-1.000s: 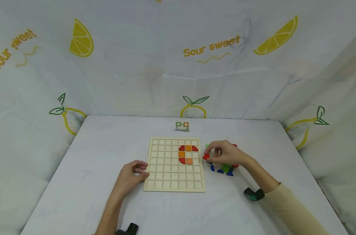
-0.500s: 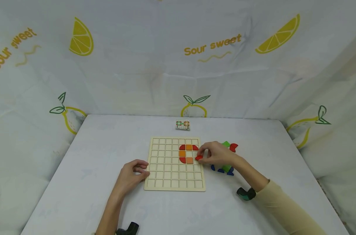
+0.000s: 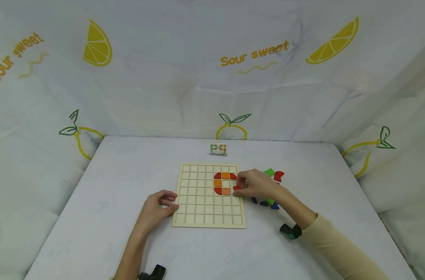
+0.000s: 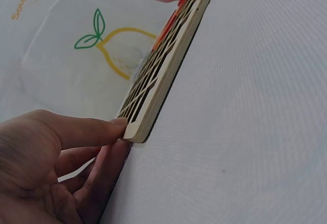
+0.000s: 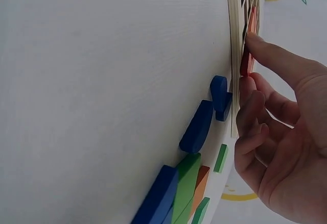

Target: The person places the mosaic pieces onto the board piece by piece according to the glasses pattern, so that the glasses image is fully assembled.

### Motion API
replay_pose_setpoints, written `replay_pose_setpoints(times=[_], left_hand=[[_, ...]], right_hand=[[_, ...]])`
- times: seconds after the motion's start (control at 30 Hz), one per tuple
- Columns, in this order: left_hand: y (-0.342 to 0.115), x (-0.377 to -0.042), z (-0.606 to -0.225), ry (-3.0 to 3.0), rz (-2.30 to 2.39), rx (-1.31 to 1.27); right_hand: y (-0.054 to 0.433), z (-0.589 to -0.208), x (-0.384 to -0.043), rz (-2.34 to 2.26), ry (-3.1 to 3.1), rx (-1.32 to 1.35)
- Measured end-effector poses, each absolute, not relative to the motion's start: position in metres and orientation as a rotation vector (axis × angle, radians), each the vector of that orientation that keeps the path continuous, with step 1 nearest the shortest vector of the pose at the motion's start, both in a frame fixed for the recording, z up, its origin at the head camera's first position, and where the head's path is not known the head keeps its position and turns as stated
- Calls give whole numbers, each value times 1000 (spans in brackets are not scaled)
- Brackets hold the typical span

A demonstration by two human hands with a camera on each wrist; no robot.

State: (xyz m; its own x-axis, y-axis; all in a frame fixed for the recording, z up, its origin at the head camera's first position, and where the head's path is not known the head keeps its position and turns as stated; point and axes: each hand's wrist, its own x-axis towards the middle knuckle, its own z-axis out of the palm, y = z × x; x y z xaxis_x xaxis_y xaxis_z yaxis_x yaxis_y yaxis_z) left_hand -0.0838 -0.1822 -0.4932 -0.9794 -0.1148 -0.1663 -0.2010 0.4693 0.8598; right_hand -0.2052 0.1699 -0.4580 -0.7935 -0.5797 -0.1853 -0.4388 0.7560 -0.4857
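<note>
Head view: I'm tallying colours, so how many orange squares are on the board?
3: upper square, between two red pieces; left square, one row nearer; lower square, nearest the person. The right hand may hide others.

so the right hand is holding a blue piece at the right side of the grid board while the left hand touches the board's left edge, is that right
Not quite: the piece is red, not blue, as the head view shows. The right hand does hold it at the right side of the grid board, while the left hand touches the board's left edge.
</note>
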Motion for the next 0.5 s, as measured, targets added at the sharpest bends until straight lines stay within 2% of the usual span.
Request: replay_pose_setpoints(times=[0.17,0.5], left_hand=[[-182,-83,-493,2615,1555,-291],[-182,-83,-492,2596,1580,-282]], right_hand=[[169,-458,-207,-655,2621,-778],[172,-455,-210,-724,2500,-927]])
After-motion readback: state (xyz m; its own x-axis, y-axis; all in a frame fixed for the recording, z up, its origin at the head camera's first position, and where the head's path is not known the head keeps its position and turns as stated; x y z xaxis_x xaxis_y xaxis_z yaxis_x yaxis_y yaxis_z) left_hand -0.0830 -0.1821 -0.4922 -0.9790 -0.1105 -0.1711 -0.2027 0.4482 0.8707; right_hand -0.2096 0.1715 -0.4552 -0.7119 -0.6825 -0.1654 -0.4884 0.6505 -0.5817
